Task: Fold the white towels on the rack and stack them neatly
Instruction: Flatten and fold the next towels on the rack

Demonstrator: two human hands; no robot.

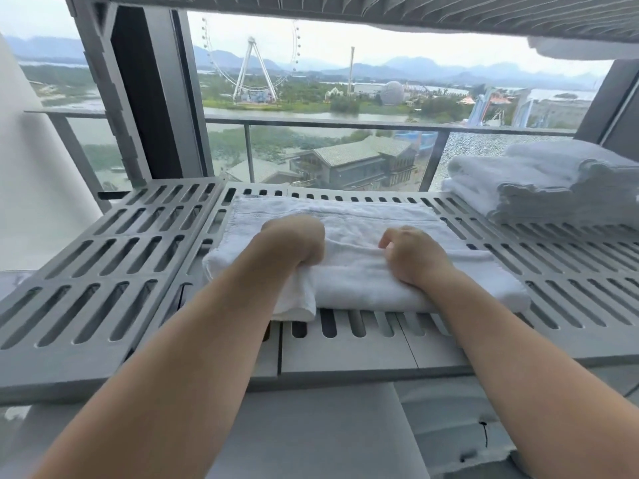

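A white towel (366, 281) lies partly folded across the middle of the grey slatted rack shelf (114, 257), its near long edge doubled over. My left hand (294, 242) grips the folded edge near the towel's left end, fingers curled under the cloth. My right hand (411, 255) pinches the same fold a little right of centre. A corner of the towel hangs down below my left hand. A stack of folded white towels (546, 183) sits at the shelf's far right.
Another slatted shelf (415, 15) runs overhead, with a white towel (584, 50) resting on it at the top right. Behind the rack is a window with a balcony rail (345, 124). A grey surface (311, 433) lies below the shelf's front edge.
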